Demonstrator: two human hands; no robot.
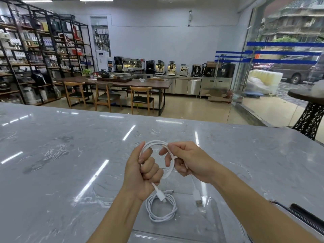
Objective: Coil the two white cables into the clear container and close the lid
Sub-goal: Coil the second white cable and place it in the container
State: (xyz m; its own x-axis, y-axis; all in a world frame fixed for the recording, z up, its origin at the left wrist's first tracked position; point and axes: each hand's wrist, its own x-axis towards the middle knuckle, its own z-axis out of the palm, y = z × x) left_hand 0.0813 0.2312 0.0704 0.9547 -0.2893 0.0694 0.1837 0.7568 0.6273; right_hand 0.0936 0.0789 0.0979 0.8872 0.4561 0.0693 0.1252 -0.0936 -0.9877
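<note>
Above the clear container [214, 218], both hands hold a white cable [156, 143] bent into a loop. My left hand [145, 174] grips one side of the loop in a fist, and a plug end hangs below it. My right hand [189, 160] pinches the other side, with the cable's USB end [198, 199] dangling down. A second white cable [162, 208] lies coiled on the container's floor, under my left wrist.
The container sits on a grey marble counter [70, 155] near its front edge. The container's lid [298, 214] with a dark clip lies to the right, partly behind my right forearm. Beyond the counter are chairs, a long table and shelves.
</note>
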